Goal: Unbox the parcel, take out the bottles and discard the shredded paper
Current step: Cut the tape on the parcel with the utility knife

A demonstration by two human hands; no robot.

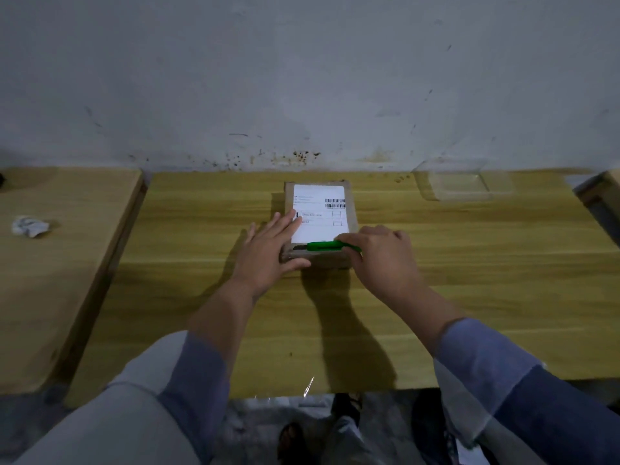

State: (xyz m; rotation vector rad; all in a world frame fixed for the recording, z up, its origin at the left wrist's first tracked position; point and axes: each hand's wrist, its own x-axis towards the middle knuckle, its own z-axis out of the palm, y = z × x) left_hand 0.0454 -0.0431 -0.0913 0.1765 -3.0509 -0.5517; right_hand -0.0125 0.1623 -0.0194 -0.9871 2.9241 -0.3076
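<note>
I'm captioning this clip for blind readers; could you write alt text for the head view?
A right hand draws a green cutter along the near edge of a labelled cardboard parcel while the left hand steadies it on a wooden table.

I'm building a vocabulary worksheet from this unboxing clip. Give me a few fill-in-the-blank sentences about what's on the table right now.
1. The right hand holds a cutter whose handle is ____ in colour.
2. The left hand presses flat on the ____ side of the parcel.
3. The white label on top carries a printed ____ near its right edge.
4. A crumpled paper lies on the neighbouring table to the ____.

Missing words: green; left; barcode; left
</note>
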